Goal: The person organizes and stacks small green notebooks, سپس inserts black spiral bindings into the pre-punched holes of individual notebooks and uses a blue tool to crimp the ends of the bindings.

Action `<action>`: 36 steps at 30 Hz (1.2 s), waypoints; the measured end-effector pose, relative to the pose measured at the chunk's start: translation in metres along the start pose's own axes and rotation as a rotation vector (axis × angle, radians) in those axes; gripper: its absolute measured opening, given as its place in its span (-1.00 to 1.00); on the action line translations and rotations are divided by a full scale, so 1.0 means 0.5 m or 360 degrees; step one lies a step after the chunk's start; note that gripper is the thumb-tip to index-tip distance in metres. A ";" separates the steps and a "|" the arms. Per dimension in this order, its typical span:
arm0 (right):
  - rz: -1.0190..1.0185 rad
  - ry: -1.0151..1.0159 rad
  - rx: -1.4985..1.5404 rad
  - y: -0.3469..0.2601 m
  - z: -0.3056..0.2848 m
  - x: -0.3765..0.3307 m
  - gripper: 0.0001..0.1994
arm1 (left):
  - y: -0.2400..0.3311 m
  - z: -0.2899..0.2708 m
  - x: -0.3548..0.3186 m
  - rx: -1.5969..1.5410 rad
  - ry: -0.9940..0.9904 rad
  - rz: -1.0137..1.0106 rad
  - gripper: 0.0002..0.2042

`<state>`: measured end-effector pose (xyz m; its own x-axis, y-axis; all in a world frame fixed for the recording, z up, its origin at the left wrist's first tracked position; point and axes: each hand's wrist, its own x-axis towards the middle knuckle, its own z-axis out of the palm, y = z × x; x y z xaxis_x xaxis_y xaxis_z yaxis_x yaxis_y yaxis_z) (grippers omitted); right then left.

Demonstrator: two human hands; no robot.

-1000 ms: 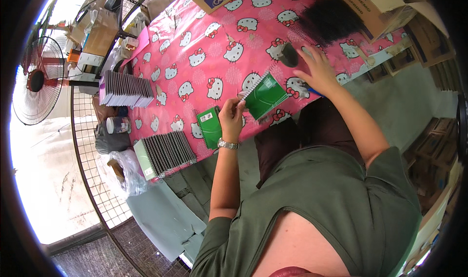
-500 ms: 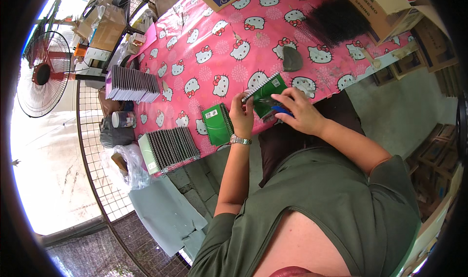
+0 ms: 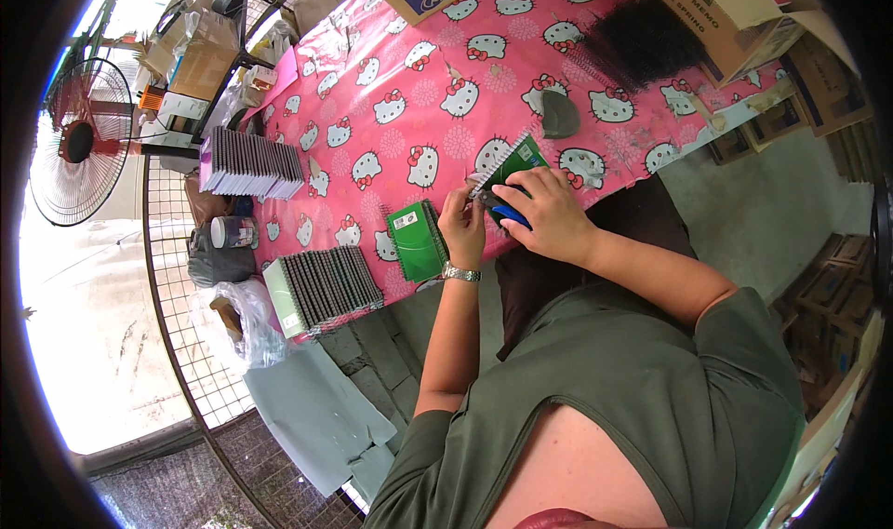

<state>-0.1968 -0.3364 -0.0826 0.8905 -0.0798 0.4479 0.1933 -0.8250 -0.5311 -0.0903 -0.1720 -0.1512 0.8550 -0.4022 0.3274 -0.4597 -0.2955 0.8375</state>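
Note:
My left hand (image 3: 462,229) pinches the near end of the wire spiral on a green spiral notebook (image 3: 525,160), which lies at the table's front edge. In my right hand (image 3: 553,216) are blue-handled pliers (image 3: 512,215), their dark jaws at the spiral beside my left fingertips. Both hands partly cover the notebook. Just left of my left hand lies another green spiral notebook (image 3: 418,242). A long stack of spiral notebooks (image 3: 326,281) with a pale green cover in front stands farther left.
Purple-edged notebooks (image 3: 251,162) stand at the table's left side. A grey stone-like piece (image 3: 560,115) and a heap of black wire spirals (image 3: 644,43) are beyond my hands on the pink tablecloth (image 3: 400,73). Cardboard boxes (image 3: 716,17) stand far right; a fan (image 3: 82,143) is at left.
My right hand has moved left and closer to my left hand, bringing the pliers' jaws onto the end of the spiral. The left hand has barely shifted.

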 end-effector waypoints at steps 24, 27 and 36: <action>0.0377 0.0103 -0.0344 0.372 -0.104 0.056 -0.62 | -0.033 -0.201 0.076 0.1623 -0.0373 -0.0051 -0.70; 0.0661 0.0149 -0.0566 0.462 -0.099 0.109 -0.68 | 0.047 -0.083 0.087 0.1425 -0.0351 0.0218 -0.63; 0.0577 -0.0102 -0.1019 0.495 -0.066 0.140 -0.78 | 0.099 0.096 0.014 0.1198 -0.0903 0.0604 -0.67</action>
<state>-0.1003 -0.5648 -0.1590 0.8788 -0.3929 0.2709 -0.3786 -0.9195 -0.1052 -0.1184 -0.2310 -0.1283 0.4712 -0.8770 0.0941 -0.8762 -0.4531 0.1641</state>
